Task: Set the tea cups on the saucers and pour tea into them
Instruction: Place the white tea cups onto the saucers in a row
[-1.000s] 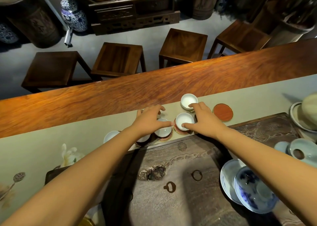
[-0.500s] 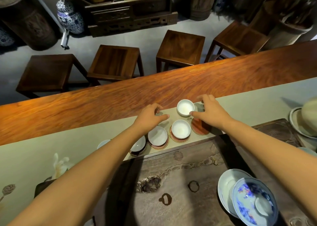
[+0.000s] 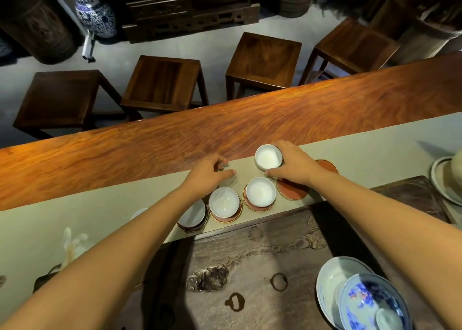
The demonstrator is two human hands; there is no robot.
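Right hand (image 3: pixel 295 167) wraps a white tea cup (image 3: pixel 268 157) on the pale runner (image 3: pixel 362 149), just beyond an empty red saucer (image 3: pixel 291 192). Left hand (image 3: pixel 208 173) loosely curled, empty, beside it. Two cups (image 3: pixel 260 191) sit on saucers nearer the tea tray (image 3: pixel 250 267).

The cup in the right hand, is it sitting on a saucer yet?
No. The cup held by the right hand sits over the bare grey runner, while the nearest red saucer stays empty.
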